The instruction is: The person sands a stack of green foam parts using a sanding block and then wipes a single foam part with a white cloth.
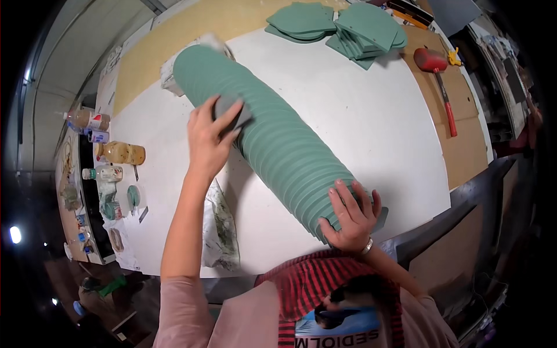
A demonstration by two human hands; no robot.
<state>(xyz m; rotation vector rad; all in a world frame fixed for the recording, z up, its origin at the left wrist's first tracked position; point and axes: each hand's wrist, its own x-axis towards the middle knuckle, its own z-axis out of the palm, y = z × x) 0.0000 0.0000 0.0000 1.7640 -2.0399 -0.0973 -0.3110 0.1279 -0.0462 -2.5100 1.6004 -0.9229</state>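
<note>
**Slipping and uneven pressure are our main risks**

We have the white-topped desk [400, 156] underneath; it looks smooth, so whatever we push hard across it could slide.

On it, running diagonally from far left to near right, lies our long row of overlapping green panels [296, 139]. We cannot see what binds them; if nothing does, a sideways push could fan them out.

At the desk's far side, 2 loose stacks of similar panels [368, 29] sit unevenly, and a bump might shift the top pieces.

The crumpled cloth [220, 232] lies just beside our left forearm, where we could drag it.

Our right hand [353, 219] rests on the row's near end, fingers slightly apart; too light a press there could let panels creep.

Our left hand [209, 136], blurred, has its fingers clamped on a dark grey block [243, 118], apparently against the row. Tilted, its corner could catch and chip an edge.
</note>
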